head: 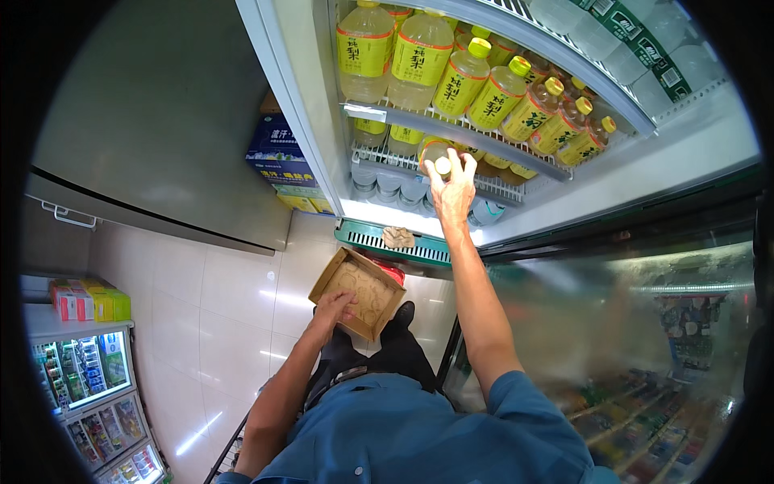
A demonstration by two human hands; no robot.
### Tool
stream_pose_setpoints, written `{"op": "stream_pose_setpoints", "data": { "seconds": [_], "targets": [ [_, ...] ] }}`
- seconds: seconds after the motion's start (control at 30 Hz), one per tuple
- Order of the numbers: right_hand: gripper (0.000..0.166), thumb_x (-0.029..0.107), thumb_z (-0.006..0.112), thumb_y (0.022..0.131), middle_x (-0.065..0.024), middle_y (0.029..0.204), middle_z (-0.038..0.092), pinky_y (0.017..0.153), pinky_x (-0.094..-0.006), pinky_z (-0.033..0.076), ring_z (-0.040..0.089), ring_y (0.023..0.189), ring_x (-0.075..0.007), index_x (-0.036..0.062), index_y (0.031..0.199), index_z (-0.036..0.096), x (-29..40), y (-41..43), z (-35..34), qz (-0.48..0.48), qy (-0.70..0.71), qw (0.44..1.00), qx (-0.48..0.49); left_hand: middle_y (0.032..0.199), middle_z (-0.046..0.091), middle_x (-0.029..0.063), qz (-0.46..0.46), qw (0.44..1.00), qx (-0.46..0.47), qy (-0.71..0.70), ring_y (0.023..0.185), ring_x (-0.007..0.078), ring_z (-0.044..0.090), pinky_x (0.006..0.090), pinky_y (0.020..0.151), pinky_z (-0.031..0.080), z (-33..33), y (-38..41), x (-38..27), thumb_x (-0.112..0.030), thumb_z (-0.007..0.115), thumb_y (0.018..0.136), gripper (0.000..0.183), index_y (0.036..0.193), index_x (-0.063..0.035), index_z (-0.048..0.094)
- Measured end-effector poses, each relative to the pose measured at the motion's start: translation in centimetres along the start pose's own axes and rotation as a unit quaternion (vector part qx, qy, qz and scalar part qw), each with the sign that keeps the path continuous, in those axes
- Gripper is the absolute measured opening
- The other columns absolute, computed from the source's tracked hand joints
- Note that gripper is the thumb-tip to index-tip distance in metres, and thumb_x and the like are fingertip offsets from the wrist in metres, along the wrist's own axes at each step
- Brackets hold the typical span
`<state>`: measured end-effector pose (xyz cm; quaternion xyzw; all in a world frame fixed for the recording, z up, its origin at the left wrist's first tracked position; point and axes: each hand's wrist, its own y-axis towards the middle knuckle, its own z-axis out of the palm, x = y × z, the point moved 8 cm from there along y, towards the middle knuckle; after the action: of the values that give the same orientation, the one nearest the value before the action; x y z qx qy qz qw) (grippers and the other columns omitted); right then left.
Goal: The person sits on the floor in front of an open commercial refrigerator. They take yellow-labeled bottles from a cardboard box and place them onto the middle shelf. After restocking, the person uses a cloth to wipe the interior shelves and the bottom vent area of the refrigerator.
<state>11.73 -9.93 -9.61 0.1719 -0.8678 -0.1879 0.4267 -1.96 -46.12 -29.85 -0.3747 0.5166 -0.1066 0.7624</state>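
Observation:
My right hand (455,187) reaches into the lit drinks fridge, its fingers around the pale cap of a yellow-labelled plastic bottle (428,155). That bottle is at the front of the second shelf (396,160), beside similar bottles; my fingers hide part of it. Down in front of my legs is a shallow, open cardboard tray (370,289) with round marks on its bottom. My left hand (334,310) is over the tray's near left wall, fingers curled inward. Whether it grips the wall cannot be told.
Several yellow-labelled bottles (462,81) fill the shelf above. Clear bottles (387,189) stand at the bottom. A crumpled cloth (398,237) lies on the green grille (366,236). The glass door (604,339) is at right, stacked cartons (281,154) at left. A red object (392,272) shows behind the tray.

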Motion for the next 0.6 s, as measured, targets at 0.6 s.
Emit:
{"op": "stream_pose_setpoints", "data": {
  "seconds": [0.6],
  "targets": [
    [0.029,0.010,0.088,0.082,-0.0114,0.102,0.061,0.066,-0.0322,0.060,0.070,0.078,-0.0203,0.0006,0.105,0.071,9.5,-2.1,-5.1,-0.089,0.055,0.985,0.138,0.100,0.072,0.0035,-0.064,0.997,-0.032,-0.030,0.077,0.0124,0.070,0.0272,0.070,0.057,-5.3,0.4,7.1,-0.035,0.065,0.104,0.029,0.113,-0.0085,0.069]
  ]
}}
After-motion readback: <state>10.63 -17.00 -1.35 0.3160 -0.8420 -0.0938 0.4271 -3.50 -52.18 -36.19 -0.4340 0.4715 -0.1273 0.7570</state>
